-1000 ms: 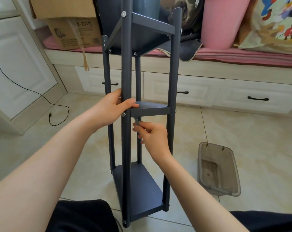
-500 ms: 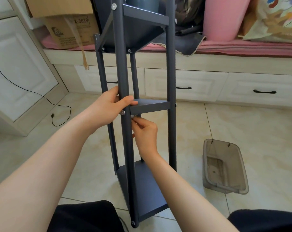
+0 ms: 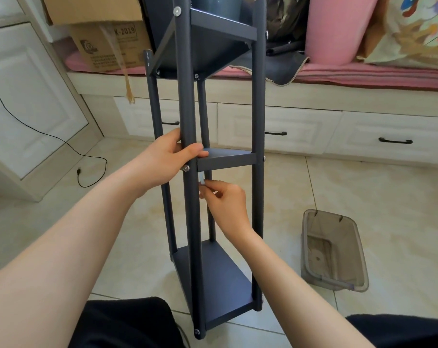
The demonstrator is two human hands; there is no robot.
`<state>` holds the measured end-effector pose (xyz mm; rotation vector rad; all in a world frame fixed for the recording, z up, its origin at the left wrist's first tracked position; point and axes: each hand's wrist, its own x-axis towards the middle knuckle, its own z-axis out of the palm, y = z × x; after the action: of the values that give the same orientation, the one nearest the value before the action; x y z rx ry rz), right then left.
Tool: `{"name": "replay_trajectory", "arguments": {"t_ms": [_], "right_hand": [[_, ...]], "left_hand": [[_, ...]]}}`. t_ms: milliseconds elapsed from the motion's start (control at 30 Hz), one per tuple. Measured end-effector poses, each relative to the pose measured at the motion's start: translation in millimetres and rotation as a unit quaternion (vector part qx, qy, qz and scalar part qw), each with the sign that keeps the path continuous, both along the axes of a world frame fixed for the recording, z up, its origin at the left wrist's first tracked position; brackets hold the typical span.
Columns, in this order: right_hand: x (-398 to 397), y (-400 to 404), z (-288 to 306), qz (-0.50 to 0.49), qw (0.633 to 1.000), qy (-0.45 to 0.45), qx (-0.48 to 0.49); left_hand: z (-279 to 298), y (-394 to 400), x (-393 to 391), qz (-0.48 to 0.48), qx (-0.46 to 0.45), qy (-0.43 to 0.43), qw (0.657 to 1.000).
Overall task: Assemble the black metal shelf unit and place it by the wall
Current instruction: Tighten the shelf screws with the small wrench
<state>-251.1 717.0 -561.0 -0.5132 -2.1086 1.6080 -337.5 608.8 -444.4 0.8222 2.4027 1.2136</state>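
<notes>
The black metal shelf unit (image 3: 258,101) stands upright on the tiled floor in front of me, with four posts and three shelves. My left hand (image 3: 170,159) grips the near left post at the middle shelf (image 3: 225,158), thumb lying on the shelf's front corner. A silver bolt head (image 3: 186,168) shows on that post just under my thumb. Below the middle shelf, my right hand (image 3: 225,204) pinches a small silver key-like tool (image 3: 201,178) that points up toward the shelf's underside.
A clear plastic bin (image 3: 334,249) lies on the floor at the right. Behind the shelf runs a white drawer bench (image 3: 313,126) with pink cushions and a cardboard box (image 3: 105,43). A black cable (image 3: 62,144) trails across the floor at the left.
My right hand dropped slightly from the shelf's underside and the silver tool now shows between its fingertips. My left hand keeps its grip on the post.
</notes>
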Motion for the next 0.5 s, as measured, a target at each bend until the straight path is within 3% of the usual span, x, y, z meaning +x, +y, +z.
{"name": "replay_trajectory", "arguments": {"t_ms": [300, 500], "right_hand": [[22, 19, 27, -0.017, 0.991, -0.016, 0.133], [25, 22, 33, -0.018, 0.990, -0.024, 0.136]], "left_hand": [[2, 4, 8, -0.017, -0.011, -0.005, 1.000], [2, 6, 9, -0.023, -0.007, -0.012, 1.000]]}}
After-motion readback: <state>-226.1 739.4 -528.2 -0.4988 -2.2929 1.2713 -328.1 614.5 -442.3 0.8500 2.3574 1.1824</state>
